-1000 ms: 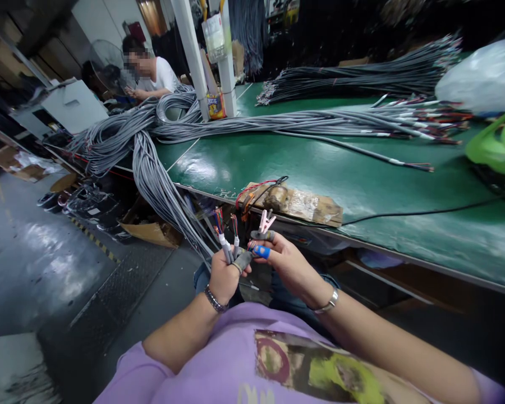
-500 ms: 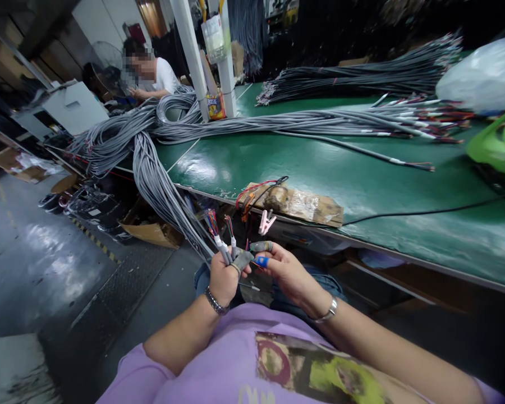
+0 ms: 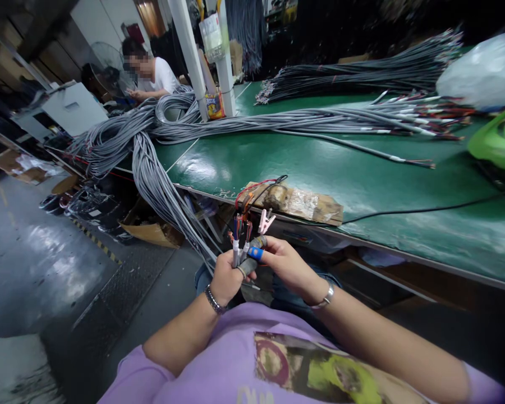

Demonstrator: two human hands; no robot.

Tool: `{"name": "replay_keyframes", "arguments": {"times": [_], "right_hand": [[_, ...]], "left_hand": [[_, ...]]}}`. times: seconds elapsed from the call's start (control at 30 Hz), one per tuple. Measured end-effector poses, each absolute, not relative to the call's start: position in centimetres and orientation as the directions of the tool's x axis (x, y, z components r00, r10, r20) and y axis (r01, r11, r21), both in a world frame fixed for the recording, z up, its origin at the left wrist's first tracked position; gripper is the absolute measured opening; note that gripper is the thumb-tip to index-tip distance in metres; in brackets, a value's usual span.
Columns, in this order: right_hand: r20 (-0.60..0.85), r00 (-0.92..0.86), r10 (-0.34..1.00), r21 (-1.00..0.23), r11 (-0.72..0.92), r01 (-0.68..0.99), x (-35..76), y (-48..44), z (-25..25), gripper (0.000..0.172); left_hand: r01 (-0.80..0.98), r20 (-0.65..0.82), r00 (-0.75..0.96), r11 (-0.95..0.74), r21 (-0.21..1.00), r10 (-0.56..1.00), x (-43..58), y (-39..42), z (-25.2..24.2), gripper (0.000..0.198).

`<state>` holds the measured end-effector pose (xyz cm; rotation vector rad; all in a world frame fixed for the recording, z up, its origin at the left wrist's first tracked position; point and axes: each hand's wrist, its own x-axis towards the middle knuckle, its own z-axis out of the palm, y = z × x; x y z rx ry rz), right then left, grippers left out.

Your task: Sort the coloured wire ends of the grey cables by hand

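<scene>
The grey cables are jacketed in what looks like smooth, fairly matt plastic. The green tabletop is finished super glossy, with light thrown back in white patches. The wooden block is roughened and stained, partly covered in shiny clear film. The purple shirt is made of matt cloth, the silvery bracelet of polished-looking metal, the big bag of crinkly translucent plastic.

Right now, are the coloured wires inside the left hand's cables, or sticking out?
Out: the coloured wires stick up above white bands on the grey cables.
</scene>
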<state>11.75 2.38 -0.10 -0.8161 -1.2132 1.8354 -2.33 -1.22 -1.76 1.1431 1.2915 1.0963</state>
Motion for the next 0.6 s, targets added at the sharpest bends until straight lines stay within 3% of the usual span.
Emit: {"name": "replay_keyframes", "arguments": {"times": [0.1, 0.33, 0.5, 0.6], "right_hand": [[-0.107, -0.517, 0.849, -0.924, -0.277, -0.264, 11.9, 2.5, -0.1, 0.027], [-0.294, -0.251, 0.922, -0.77, -0.384, -0.51, 12.3, 3.7, -2.1, 0.027], [-0.339, -0.345, 0.875, -0.652, -0.483, -0.585, 13.0, 4.6, -2.6, 0.029], [-0.304, -0.391, 0.869, -0.658, -0.488, -0.574, 12.9, 5.3, -1.9, 0.037]], "left_hand": [[-0.007, -0.131, 0.083, 0.132, 0.991, 0.988, -2.4, -1.1, -1.5, 0.028], [-0.135, -0.052, -0.042, 0.046, 0.99, 0.998, -2.2, -1.4, -1.7, 0.032], [-0.207, -0.068, -0.086, 0.049, 0.977, 0.994, -1.9, -1.2, -1.2, 0.028], [-0.209, -0.055, -0.083, 0.037, 0.977, 0.995, -1.3, -0.9, -0.6, 0.028]]}}
